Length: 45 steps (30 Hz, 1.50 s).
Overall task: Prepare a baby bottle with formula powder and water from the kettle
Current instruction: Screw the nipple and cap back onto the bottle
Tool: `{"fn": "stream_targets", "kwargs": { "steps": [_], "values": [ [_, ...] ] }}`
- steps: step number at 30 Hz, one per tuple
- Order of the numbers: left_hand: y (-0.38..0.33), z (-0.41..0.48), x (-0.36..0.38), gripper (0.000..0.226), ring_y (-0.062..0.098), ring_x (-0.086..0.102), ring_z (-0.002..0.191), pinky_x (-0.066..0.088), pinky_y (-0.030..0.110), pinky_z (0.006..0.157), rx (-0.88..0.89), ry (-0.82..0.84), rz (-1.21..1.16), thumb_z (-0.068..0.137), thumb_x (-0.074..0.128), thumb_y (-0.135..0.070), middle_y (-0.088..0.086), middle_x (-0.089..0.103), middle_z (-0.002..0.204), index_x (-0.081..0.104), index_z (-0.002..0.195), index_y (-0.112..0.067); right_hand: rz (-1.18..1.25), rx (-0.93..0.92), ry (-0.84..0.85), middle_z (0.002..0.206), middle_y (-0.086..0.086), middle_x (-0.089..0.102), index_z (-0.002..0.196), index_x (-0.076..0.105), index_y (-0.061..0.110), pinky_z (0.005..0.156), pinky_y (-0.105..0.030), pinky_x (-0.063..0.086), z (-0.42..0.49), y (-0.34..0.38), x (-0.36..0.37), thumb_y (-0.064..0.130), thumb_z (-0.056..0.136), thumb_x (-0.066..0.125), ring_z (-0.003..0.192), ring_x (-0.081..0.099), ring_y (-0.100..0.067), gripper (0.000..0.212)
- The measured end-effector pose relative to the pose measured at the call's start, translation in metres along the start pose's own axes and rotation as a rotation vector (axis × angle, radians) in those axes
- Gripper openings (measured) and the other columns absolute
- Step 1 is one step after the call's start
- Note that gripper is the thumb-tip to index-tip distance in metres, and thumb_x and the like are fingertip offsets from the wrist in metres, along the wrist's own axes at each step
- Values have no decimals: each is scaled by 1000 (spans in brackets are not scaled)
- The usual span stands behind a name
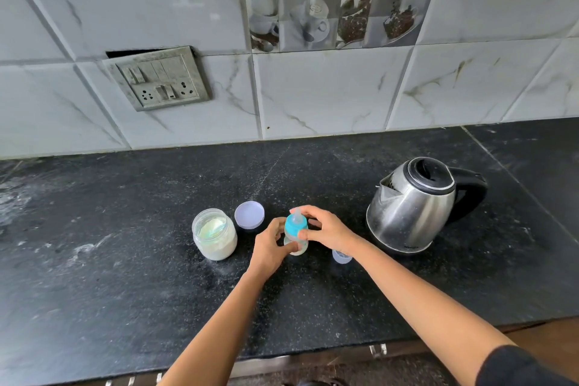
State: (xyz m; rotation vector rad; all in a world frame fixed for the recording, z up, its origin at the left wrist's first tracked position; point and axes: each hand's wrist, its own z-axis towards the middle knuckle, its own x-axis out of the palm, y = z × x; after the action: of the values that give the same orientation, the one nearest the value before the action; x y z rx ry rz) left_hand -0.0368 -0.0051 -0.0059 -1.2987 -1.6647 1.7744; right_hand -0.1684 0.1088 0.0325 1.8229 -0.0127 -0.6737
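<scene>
A small baby bottle with a blue collar and a clear teat stands on the black counter. My left hand wraps its lower body. My right hand grips the blue collar at the top. The open jar of white formula powder, with a pale scoop inside, stands just left of the bottle. Its round lid lies behind it. A steel kettle with a black handle sits to the right, lid shut. The bottle's clear cap rests under my right wrist.
A tiled wall with a switch and socket plate rises behind the counter. White powder dust marks the counter on the left. The counter's front edge runs below my forearms.
</scene>
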Motion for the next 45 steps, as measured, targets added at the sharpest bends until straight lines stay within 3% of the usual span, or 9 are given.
{"fn": "stream_targets", "kwargs": {
  "steps": [5,11,16,25,32,39,45],
  "values": [
    [2,7,-4,54,2,56,106,40,18,94,-7,72,9,71,80,-15,-11,62,112,52,116,-24,-116,-21,-33,126,10,59,120,57,28,108,-37,39,2,7,-2,14,79,75,120,51,-8,47],
    [8,6,-4,53,-2,57,106,43,10,89,21,103,-19,76,76,-12,-12,62,114,52,120,-29,-117,-8,-247,129,5,60,125,57,24,106,-38,42,-5,1,19,17,79,76,121,51,-11,50],
    [9,5,-6,51,-8,56,103,41,2,82,43,113,-12,76,76,-15,-15,62,112,54,121,-26,-170,-41,-357,127,3,60,124,56,20,103,-32,43,-9,4,29,15,77,77,118,51,-10,52],
    [11,9,-9,50,-5,52,103,36,13,95,23,156,23,80,74,-17,-19,56,111,51,123,-26,-208,-11,-212,130,3,59,128,56,21,103,-36,46,-5,9,17,13,77,77,119,53,-11,56],
    [11,10,-10,52,-3,53,105,36,14,95,17,165,20,79,74,-17,-17,57,113,51,125,-26,-188,17,-377,121,-1,64,121,60,16,89,-23,51,-7,16,27,18,73,82,101,58,-7,53],
    [10,9,-10,55,-3,54,105,37,11,92,17,163,13,77,76,-19,-18,58,112,51,125,-25,-250,46,-535,111,2,63,109,59,17,84,-31,54,-10,14,45,30,70,83,95,58,-10,48],
    [9,9,-11,55,-2,52,107,35,16,97,5,165,4,76,77,-18,-18,56,112,51,124,-24,-259,-15,-502,115,-1,63,113,61,16,91,-34,53,-8,15,42,20,69,83,103,58,-12,49]
  ]
}}
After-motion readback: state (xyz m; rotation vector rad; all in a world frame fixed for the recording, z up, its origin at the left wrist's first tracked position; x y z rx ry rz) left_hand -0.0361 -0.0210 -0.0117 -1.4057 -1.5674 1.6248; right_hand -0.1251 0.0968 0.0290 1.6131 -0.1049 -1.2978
